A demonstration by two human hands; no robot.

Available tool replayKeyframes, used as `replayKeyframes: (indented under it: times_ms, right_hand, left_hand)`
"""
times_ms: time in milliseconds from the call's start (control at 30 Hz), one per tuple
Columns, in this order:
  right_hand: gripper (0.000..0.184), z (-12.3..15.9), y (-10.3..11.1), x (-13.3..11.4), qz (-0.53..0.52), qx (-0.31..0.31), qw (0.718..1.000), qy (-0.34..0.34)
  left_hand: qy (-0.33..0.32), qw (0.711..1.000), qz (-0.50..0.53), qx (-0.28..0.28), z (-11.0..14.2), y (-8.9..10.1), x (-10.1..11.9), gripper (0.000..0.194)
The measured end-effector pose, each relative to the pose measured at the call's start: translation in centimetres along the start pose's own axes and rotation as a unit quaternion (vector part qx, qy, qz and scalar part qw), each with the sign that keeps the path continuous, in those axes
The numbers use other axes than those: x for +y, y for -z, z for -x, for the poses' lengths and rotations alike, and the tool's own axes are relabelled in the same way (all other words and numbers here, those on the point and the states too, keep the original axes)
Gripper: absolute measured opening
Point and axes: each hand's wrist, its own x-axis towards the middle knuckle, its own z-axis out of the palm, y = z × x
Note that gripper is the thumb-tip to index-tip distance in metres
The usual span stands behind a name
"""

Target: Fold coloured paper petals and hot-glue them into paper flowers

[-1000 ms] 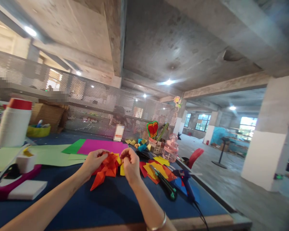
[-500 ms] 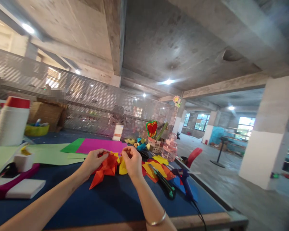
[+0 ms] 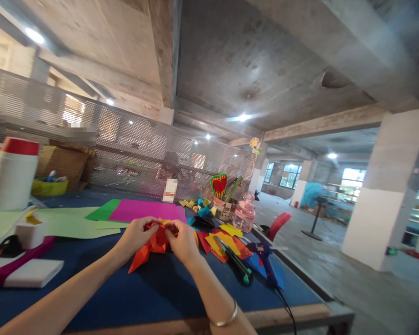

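Note:
Orange-red folded paper (image 3: 147, 251) with pointed ends hangs from my left hand (image 3: 135, 238), whose thumb and fingers are pinched on its upper edge. My right hand (image 3: 184, 241) is closed too, its fingertips pressed at the same edge, almost touching the left fingertips. A bit of yellow paper (image 3: 164, 221) shows between the two hands. How the yellow and orange parts join is hidden by my fingers. Both hands are held over the blue table mat (image 3: 125, 298).
Right of my hands lie yellow paper pieces (image 3: 226, 243), a green-and-black cutter (image 3: 238, 264) and a blue glue gun (image 3: 267, 263) with its cord. Behind are a purple sheet (image 3: 143, 211) and a pink clear bottle (image 3: 244, 214). A power strip (image 3: 31, 253) is at left.
My right hand has moved left and met the left fingertips at the paper's upper edge. Much of the yellow paper is now covered by that hand. The view has shifted slightly.

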Motion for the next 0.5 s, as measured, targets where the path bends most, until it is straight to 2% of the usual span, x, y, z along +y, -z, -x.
replayKeyframes:
  times_ms: [167, 367, 500]
  right_hand:
    - [0.013, 0.01, -0.13, -0.13, -0.022, 0.005, 1.0, -0.02]
    - [0.014, 0.23, -0.15, -0.35, 0.001, 0.006, 1.0, 0.016]
    - [0.013, 0.18, 0.01, -0.57, -0.004, 0.019, 1.0, 0.014]
  left_hand:
    - [0.003, 1.0, 0.014, 0.002, -0.02, 0.05, 0.0, 0.033]
    - [-0.006, 1.0, 0.004, -0.011, 0.05, 0.04, 0.48, 0.028]
    - [0.007, 0.998, 0.049, -0.028, 0.12, -0.22, 0.24, 0.03]
